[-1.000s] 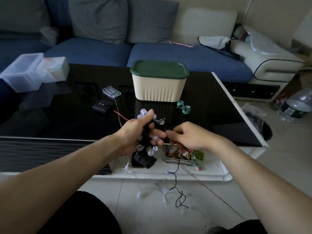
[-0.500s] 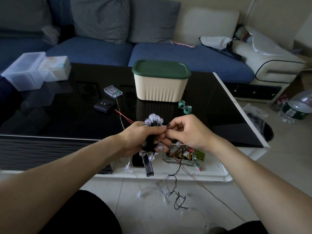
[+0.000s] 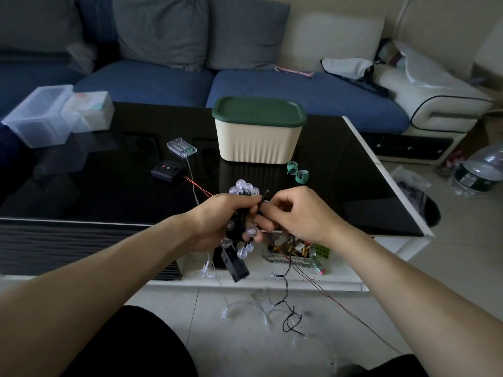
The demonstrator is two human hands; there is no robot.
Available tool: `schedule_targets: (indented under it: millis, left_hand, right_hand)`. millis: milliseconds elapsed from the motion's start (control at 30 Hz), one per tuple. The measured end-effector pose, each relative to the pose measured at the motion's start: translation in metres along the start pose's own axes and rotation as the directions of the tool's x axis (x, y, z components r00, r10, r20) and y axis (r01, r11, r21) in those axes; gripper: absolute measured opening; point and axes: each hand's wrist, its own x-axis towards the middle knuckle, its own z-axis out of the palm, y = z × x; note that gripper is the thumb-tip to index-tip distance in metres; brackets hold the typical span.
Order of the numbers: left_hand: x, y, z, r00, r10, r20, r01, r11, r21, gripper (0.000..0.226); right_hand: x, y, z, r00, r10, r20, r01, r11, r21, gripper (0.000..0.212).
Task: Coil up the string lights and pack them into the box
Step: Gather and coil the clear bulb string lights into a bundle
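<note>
Head view: left hand (image 3: 217,221) grip clenches one bulb bundle (image 3: 243,210); right hand (image 3: 299,213) pinches its wire; one box (image 3: 258,140), lidded.

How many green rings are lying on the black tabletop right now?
2. Both green rings sit side by side just right of the cream box: one nearer the box, the other slightly closer to the person. Others could be hidden behind the box or hands.

dim room, soft daylight, wide-angle bending at edges.
</note>
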Motion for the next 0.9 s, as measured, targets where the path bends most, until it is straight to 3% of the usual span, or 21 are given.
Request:
schedule_targets:
  millis: [167,267,333,400,533,767,900]
  left_hand:
    - [0.000,-0.001,0.001,0.997,0.030,-0.069,-0.031,1.000,-0.008,0.029]
    - [0.000,0.000,0.003,0.992,0.064,-0.109,-0.065,0.998,-0.006,0.028]
    - [0.002,0.000,0.003,0.985,0.076,-0.154,-0.082,0.996,-0.032,0.027]
    - [0.003,0.000,0.001,0.976,0.085,-0.200,-0.096,0.994,-0.044,0.027]
    - [0.002,0.000,-0.001,0.965,0.116,-0.235,-0.121,0.993,-0.005,0.028]
    - [0.001,0.006,-0.003,0.974,0.093,-0.207,-0.103,0.994,-0.038,0.029]
    - [0.000,0.006,-0.001,0.974,0.096,-0.207,-0.093,0.995,0.024,0.030]
  right_hand:
    - [0.001,-0.001,0.005,0.998,0.057,-0.017,-0.052,0.981,0.189,0.013]
    - [0.003,-0.004,0.003,0.997,0.049,-0.052,-0.031,0.954,0.297,0.021]
    - [0.002,-0.007,0.000,1.000,-0.003,0.002,0.002,0.946,0.324,0.021]
    - [0.000,-0.009,-0.001,0.995,-0.050,0.082,0.030,0.972,0.234,0.013]
    - [-0.002,-0.012,-0.001,0.992,-0.053,0.115,0.048,0.998,0.044,0.018]
    - [-0.008,-0.025,-0.004,0.975,-0.068,0.212,0.057,0.997,0.058,0.022]
    - [-0.007,-0.024,-0.005,0.983,-0.087,0.161,0.089,0.996,-0.003,0.017]
